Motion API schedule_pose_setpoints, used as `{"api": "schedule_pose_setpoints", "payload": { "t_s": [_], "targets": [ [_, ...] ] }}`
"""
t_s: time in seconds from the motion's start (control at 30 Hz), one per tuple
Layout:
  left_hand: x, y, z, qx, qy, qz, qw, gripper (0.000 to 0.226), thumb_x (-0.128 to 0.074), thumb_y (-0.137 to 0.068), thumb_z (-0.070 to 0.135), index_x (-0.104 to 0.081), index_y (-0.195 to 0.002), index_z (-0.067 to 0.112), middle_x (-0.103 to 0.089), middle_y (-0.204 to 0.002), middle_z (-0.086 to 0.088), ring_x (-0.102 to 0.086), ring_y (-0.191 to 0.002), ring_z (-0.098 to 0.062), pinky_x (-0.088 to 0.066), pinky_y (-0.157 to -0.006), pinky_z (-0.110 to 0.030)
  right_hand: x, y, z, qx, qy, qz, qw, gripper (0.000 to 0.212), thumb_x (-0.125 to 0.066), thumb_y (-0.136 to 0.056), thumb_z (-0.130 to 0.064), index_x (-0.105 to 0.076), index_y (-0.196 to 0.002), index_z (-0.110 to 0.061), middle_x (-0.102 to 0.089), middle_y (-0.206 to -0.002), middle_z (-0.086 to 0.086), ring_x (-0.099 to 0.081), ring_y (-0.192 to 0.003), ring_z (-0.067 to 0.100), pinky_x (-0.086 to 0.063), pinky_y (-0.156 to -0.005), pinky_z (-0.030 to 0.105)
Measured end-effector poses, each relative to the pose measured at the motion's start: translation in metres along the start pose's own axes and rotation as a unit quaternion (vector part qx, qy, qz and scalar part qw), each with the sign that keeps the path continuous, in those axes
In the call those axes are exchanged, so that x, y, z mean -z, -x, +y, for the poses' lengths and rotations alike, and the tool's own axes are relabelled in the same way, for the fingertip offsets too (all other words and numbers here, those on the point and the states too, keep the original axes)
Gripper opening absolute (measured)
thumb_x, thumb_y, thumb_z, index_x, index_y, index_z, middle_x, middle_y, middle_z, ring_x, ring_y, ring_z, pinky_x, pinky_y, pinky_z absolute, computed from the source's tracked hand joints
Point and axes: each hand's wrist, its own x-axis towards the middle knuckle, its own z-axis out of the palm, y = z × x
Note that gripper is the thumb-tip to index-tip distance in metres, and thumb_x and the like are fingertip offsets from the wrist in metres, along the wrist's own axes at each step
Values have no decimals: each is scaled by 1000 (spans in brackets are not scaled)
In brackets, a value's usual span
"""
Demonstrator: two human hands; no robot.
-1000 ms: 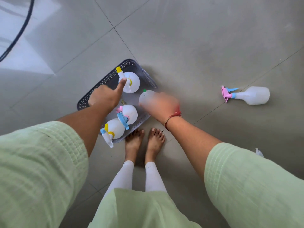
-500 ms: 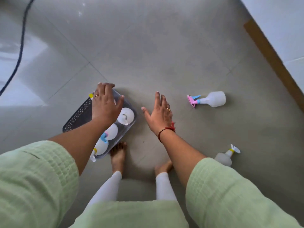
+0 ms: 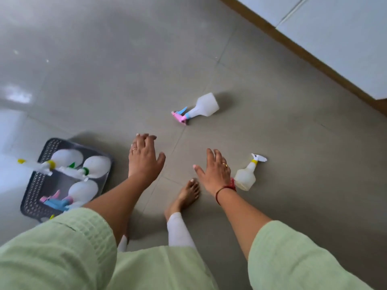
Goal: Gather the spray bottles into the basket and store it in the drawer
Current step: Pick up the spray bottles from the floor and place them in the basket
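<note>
A dark perforated basket (image 3: 36, 185) sits on the grey floor at the lower left with several white spray bottles standing in it. A white spray bottle with a pink and blue head (image 3: 196, 110) lies on its side farther out, centre right. A second bottle with a yellow collar and white nozzle (image 3: 247, 176) lies just right of my right hand (image 3: 213, 171). My left hand (image 3: 144, 160) hovers right of the basket, apart from it. Both hands are open, fingers spread, holding nothing.
White cabinet fronts (image 3: 335, 45) with a brown wooden base strip (image 3: 297, 46) run along the upper right. My bare foot (image 3: 186, 194) stands between my hands. Open tiled floor lies around both loose bottles.
My left hand has come off the basket and moved right. The view has swung right, so the basket sits farther left. My right hand is now beside the yellow-collared bottle.
</note>
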Motion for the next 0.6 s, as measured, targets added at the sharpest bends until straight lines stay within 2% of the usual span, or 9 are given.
{"api": "schedule_pose_setpoints", "payload": {
  "t_s": [0.23,0.4,0.6],
  "targets": [
    [-31,-24,80,-46,-41,-50,997,52,-54,-90,28,-41,-137,9,-37,-142,-15,-27,-141,-36,-26,-117,-46,27,-10,88,-108,-68,32,991,72,-50,-92,-51,-26,-149,-16,-21,-157,11,-28,-142,31,-30,-111,43],
    [-60,-49,93,-76,-105,-98,987,52,-55,-89,29,-43,-136,10,-39,-140,-16,-28,-140,-34,-27,-115,-45,20,-25,123,-163,-123,50,978,70,-51,-91,-49,-27,-148,-16,-24,-155,11,-29,-141,31,-31,-111,43],
    [-100,-83,93,-104,-141,-122,977,51,-57,-88,28,-45,-134,9,-41,-138,-16,-31,-137,-34,-30,-111,-45,-13,-53,158,-213,-141,59,965,70,-53,-91,-48,-28,-148,-15,-25,-155,11,-29,-140,33,-32,-110,45]
  ]
}}
